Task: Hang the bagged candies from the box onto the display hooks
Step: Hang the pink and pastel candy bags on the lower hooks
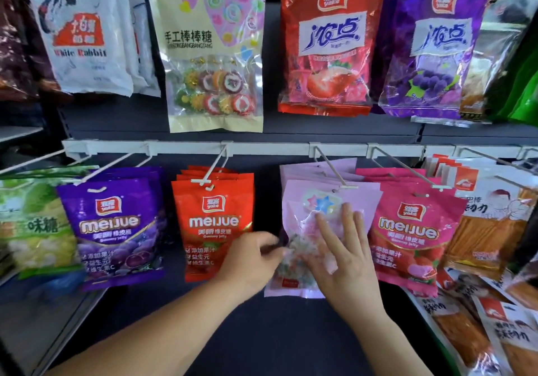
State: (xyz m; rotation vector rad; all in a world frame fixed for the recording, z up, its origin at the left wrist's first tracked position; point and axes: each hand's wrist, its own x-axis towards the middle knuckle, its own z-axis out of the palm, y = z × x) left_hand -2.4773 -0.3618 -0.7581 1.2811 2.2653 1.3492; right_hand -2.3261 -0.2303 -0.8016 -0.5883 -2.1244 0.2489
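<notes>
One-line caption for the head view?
Left hand pinches and right hand presses a pale pink candy bag hanging on its display hook.

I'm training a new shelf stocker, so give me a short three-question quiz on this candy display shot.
1. Which bag does the right hand lie flat on? A red meiJue bag, B light pink bag, C purple meiJue bag.
2. True or false: the left hand reaches the top row.
3. Fill in: the meiJue bag just right of the light pink bag is ___.
Key: 1 B; 2 false; 3 pink.
</notes>
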